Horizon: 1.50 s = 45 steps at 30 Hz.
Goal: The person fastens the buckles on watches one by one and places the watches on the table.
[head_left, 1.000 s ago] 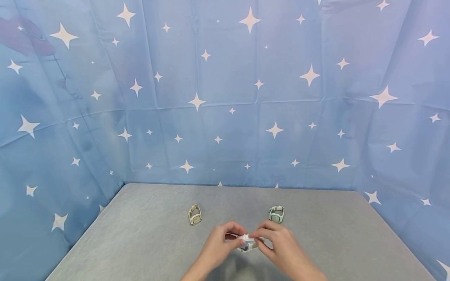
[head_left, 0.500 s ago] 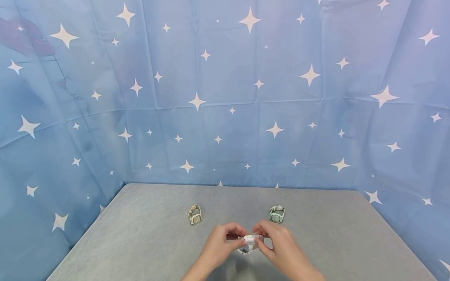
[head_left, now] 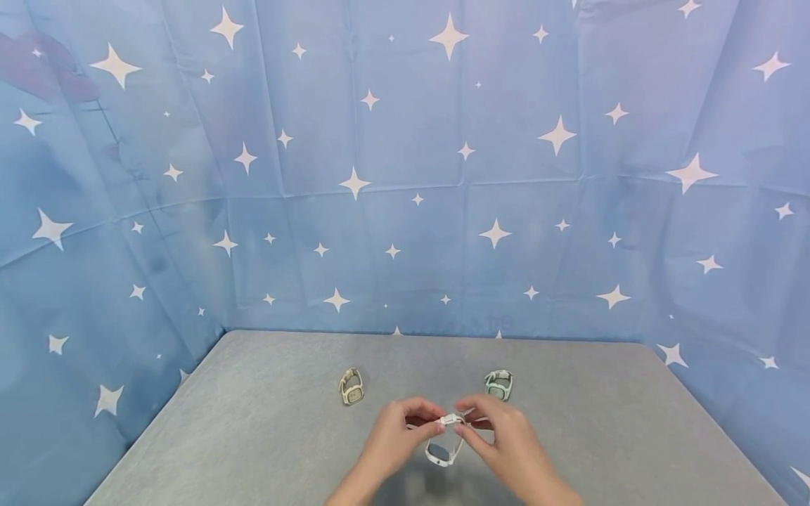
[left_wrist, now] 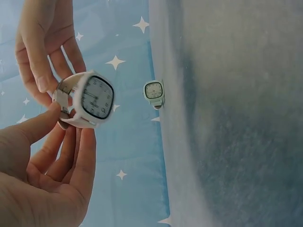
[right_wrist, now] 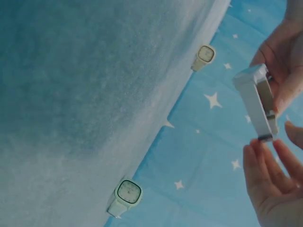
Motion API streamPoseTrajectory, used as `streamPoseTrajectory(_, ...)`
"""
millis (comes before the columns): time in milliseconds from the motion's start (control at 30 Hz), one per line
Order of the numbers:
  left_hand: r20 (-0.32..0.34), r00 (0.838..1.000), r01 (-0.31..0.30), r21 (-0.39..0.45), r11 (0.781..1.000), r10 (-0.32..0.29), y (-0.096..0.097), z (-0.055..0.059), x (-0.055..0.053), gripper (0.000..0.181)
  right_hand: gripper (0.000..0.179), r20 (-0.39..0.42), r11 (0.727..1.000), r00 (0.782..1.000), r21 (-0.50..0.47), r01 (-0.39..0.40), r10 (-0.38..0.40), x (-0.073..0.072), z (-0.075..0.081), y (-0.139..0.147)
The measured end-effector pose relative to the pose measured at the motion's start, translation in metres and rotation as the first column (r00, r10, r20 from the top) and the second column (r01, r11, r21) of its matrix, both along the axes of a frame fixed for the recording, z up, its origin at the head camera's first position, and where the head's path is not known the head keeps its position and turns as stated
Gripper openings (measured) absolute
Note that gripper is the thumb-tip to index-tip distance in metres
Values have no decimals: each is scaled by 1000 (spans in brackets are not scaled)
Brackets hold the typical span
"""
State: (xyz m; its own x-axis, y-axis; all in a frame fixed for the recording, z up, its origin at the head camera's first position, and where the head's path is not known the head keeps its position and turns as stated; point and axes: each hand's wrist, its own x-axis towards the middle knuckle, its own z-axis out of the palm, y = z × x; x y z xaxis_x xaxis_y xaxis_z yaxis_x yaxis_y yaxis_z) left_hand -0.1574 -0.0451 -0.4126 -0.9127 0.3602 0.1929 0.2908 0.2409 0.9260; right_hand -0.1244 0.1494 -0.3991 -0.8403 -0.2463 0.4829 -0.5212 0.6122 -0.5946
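A white wristwatch (head_left: 438, 453) hangs between my hands above the grey table, its square dial low and its strap looped upward. My left hand (head_left: 397, 437) pinches the strap by the buckle, thumb in front and fingers behind. On the other side, my right hand (head_left: 506, 439) holds the strap near its end between thumb and fingers. The left wrist view shows the white watch's dial (left_wrist: 97, 97) with dark numerals in a black border. From the right wrist, its case and strap (right_wrist: 255, 101) appear edge-on, right fingertips at the lower end.
Farther back on the table (head_left: 266, 422) lie two more watches with looped straps: a cream one (head_left: 352, 393) to the left and a mint green one (head_left: 497, 391) behind my right hand. A blue curtain (head_left: 405, 140) with white stars rises along the table's back and sides.
The white watch has tilted between my hands, so its dial hangs lower and shows more. My right fingers have shifted slightly along the strap; the two other watches stay put.
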Motion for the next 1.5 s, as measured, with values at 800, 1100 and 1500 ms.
streamPoseTrajectory(800, 254, 959, -158, 122, 980, 123, -1, -11, -63, 17, 52, 457, 939, 867, -342, -35, 199, -38, -6, -2)
streamPoseTrajectory(1100, 303, 927, -237, 9, 972, 223, 10, -31, -90, 13, 61, 668, 834, 666, -538, 124, 332, -70, -15, -6)
streamPoseTrajectory(1500, 309, 918, -223, -113, 968, 248, 12, -42, -92, 12, 66, 701, 762, 580, -616, 200, 415, -85, -34, -5)
